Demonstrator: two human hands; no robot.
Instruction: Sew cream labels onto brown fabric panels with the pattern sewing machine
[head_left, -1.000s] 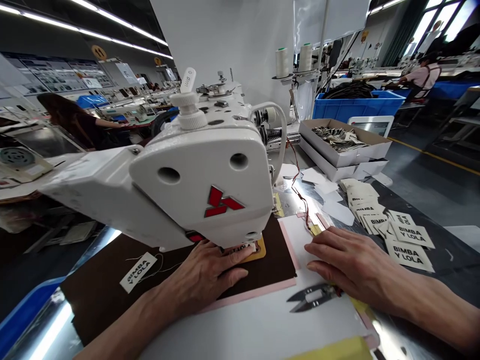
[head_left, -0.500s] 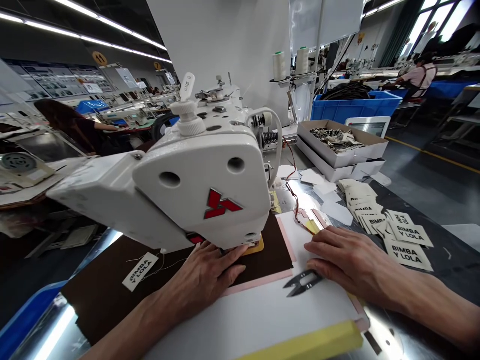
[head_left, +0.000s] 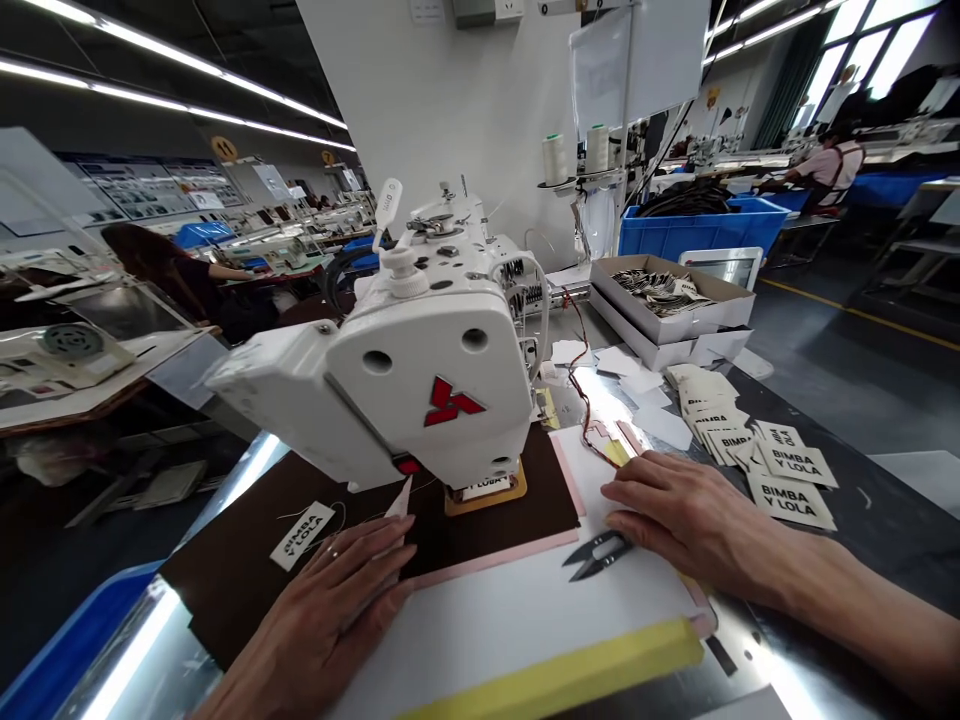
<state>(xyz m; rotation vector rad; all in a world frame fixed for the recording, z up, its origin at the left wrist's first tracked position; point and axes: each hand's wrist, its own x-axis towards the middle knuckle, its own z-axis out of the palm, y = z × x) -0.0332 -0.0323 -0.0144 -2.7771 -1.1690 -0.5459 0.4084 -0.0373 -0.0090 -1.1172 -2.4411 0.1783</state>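
My left hand (head_left: 341, 590) is closed on a thin white slip of paper (head_left: 400, 502), whose pointed end sticks up past the fingers. It rests over dark brown fabric (head_left: 442, 548), left of the sewing machine head (head_left: 427, 350). Under that head, a yellow frame (head_left: 487, 503) surrounds a printed label (head_left: 486, 486), partly hidden. My right hand (head_left: 667, 510) lies on the white template board (head_left: 525, 620), with thread snips (head_left: 598, 555) held under its fingers, blades pointing left. A loose label (head_left: 301, 535) with thread tails lies on the fabric beside my left hand.
Piled labels (head_left: 787, 465) lie on the dark tabletop at right. Behind them stand an open carton (head_left: 675, 295) of labels and a blue crate (head_left: 697, 225). White paper scraps (head_left: 660, 415) and a brown cord (head_left: 581, 380) lie by the machine. Other people sit at distant machines.
My left hand has drawn back left and toward me from under the machine head, now with the white slip. The framed label shows. My right hand stays on the board with the snips.
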